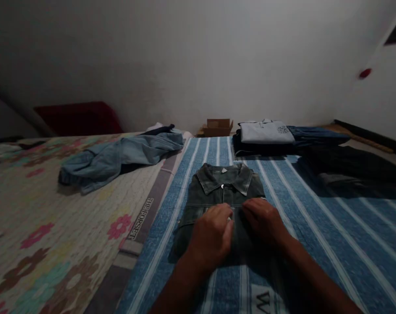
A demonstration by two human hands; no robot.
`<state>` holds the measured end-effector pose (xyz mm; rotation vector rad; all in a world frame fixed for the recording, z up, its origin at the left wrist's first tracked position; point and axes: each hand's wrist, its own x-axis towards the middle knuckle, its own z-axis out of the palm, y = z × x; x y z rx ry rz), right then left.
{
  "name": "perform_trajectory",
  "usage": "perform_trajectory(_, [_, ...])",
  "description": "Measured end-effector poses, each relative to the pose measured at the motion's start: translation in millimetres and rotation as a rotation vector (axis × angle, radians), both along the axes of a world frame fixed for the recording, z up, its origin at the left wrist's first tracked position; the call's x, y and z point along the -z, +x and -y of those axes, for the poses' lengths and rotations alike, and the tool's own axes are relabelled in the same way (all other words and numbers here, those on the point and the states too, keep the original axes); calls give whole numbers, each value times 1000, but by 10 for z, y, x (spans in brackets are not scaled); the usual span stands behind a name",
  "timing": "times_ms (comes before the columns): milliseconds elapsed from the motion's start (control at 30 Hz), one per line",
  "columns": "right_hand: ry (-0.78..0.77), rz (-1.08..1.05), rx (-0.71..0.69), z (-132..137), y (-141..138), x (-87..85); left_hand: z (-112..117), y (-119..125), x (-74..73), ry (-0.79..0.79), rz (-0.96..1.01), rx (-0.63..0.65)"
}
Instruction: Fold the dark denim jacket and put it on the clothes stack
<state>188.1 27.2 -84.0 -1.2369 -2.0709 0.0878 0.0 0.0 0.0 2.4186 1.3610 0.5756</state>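
Left hand [212, 235]: my fingers curled, pinching the placket of the folded grey denim jacket [217, 192].
Right hand [263, 222]: pressed alongside, knuckles down, holding the cloth flat (grip unclear).
Beyond: folded white shirt [265, 131].

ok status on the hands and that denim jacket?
Left hand and right hand both curled on the folded denim jacket, at its front. Jacket flat on the striped blue sheet. Nothing blocking; folded stack sits farther back.

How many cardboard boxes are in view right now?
1. The cardboard box sits on the floor against the far wall, beyond the striped blue sheet. Others may be hidden behind the bedding.
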Motion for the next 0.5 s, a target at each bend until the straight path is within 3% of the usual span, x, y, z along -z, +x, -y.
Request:
perform_trajectory(100, [31,43,-14,57,-53,-23,-125,67,300,53,-238,-23])
perform_trajectory(200, [45,84,8,102,-100,27,-129,57,506,48,-354,-49])
perform_trajectory(500, [-151,291,224,143,-133,310,-96,38,651,2,-387,-63])
